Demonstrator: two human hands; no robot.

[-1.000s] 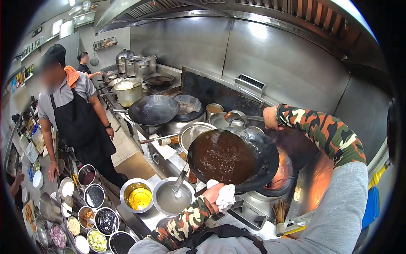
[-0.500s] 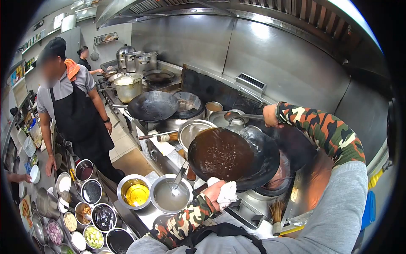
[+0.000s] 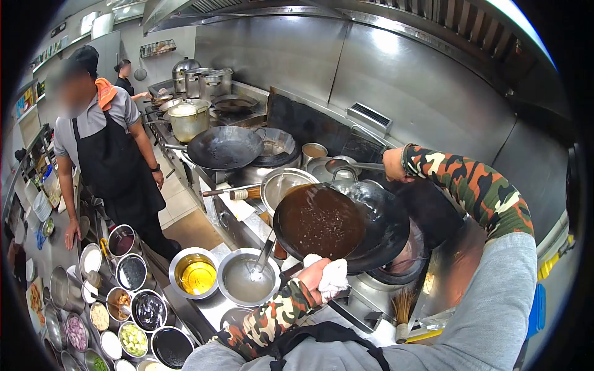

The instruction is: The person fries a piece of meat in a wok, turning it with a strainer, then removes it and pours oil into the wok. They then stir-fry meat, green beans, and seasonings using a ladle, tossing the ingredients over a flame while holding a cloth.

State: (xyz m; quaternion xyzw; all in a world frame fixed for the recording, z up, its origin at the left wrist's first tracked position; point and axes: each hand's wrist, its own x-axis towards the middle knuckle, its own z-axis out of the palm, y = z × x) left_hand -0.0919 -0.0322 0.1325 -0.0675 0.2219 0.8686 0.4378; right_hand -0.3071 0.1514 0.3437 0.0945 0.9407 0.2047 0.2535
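A black wok (image 3: 391,229) is tilted toward the left above the burner (image 3: 405,263), with dark brown liquid (image 3: 325,219) and small bubbles pooled in its left side. My left hand (image 3: 314,276) is closed at the wok's near edge, with a folded white cloth (image 3: 334,278) between hand and metal. Beyond the wok's far rim, my right hand (image 3: 396,164) grips the handle of a metal ladle (image 3: 365,166), whose bowl is by the wok's loop handle. Left of the wok is a round strainer (image 3: 278,185), partly hidden.
Bowls of yellow oil (image 3: 198,276) and cloudy liquid (image 3: 247,281) stand at front left. Several ingredient pots, including chopped green vegetable (image 3: 133,340), fill the left counter. A second wok (image 3: 226,148) sits further back. A person in a black apron (image 3: 117,164) stands left. A bamboo brush (image 3: 402,312) lies near right.
The view has shifted slightly. My hands keep their holds, and the wok stays tilted with the liquid in its left side. Another person's hand with a white bowl has left the left edge.
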